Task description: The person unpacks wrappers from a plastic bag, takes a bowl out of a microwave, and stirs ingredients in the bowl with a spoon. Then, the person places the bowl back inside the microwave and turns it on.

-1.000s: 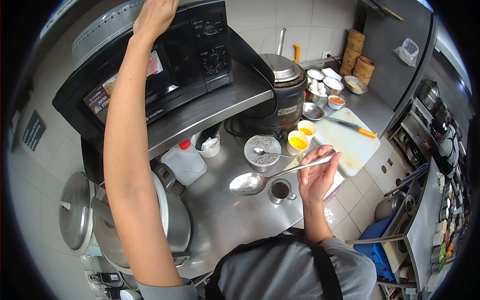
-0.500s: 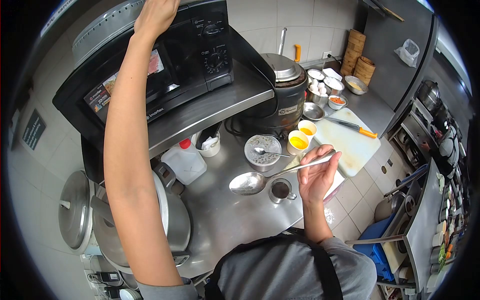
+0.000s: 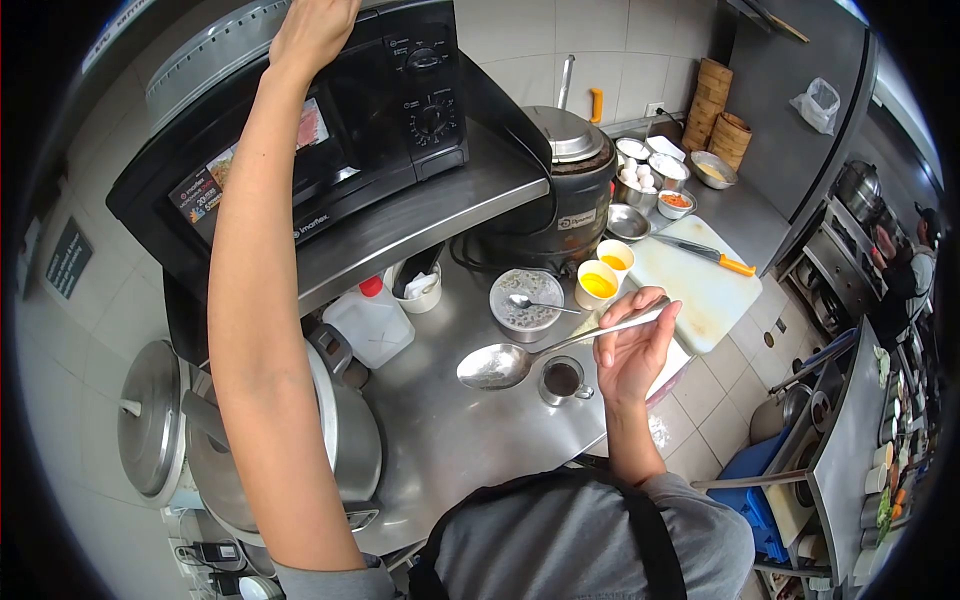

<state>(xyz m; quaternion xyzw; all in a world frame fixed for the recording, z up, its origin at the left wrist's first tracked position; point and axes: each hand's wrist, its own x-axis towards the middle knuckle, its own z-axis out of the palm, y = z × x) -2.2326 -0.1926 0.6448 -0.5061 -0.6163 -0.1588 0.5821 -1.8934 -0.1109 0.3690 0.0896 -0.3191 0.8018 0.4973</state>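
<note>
My right hand is closed on the handle of a large metal serving spoon. Its bowl hangs level above the steel counter, left of a small metal cup of dark liquid. Near that hand are two paper cups with yellow-orange contents, the closer cup in front. Behind the spoon stands a round container with a smaller spoon across its top. My left hand reaches to the top of a black microwave; its fingers are cut off or hidden.
A white cutting board carries a knife with an orange handle. Beyond it sit a bowl of eggs and other bowls. A plastic jug and a big pot stand left. Another person is at far right.
Both my hands and the serving spoon stay almost in place. At far right, the other person has shifted and stands more upright in view.
</note>
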